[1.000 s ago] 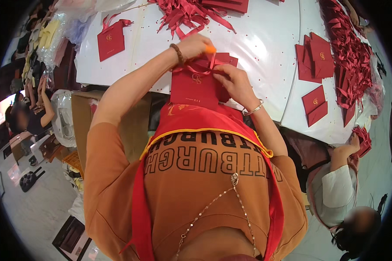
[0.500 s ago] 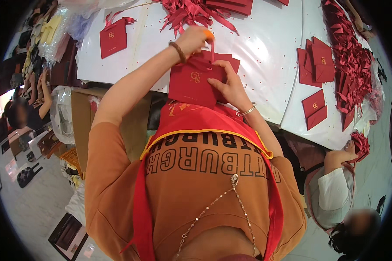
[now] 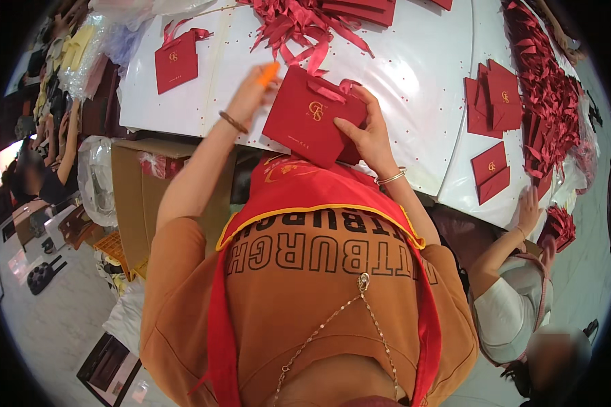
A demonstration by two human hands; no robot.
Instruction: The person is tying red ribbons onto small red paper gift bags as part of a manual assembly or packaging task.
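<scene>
My right hand (image 3: 364,132) grips a red paper gift bag (image 3: 311,112) by its right side, thumb on the front and fingers behind. The bag is tilted, with a gold emblem on its front and a pink-red ribbon handle (image 3: 326,88) at its top edge. Just left of the bag is my left hand (image 3: 251,91), smeared by motion. An orange cover (image 3: 268,73) sits on one of its digits; whether its fingers touch the bag is unclear. Beyond the bag lies a heap of loose red ribbons (image 3: 295,24).
A finished-looking red bag with a ribbon (image 3: 176,64) lies at the table's left. More bags (image 3: 493,98) and a long ribbon pile (image 3: 540,88) are on the right. Below the table's left edge stands a cardboard box (image 3: 132,190). A co-worker's hand (image 3: 528,211) rests at the right edge.
My left hand has left the ribbon at the bag's top and moved left and toward me. The bag has turned clockwise in my right hand. The co-worker's arm at right now reaches onto the table.
</scene>
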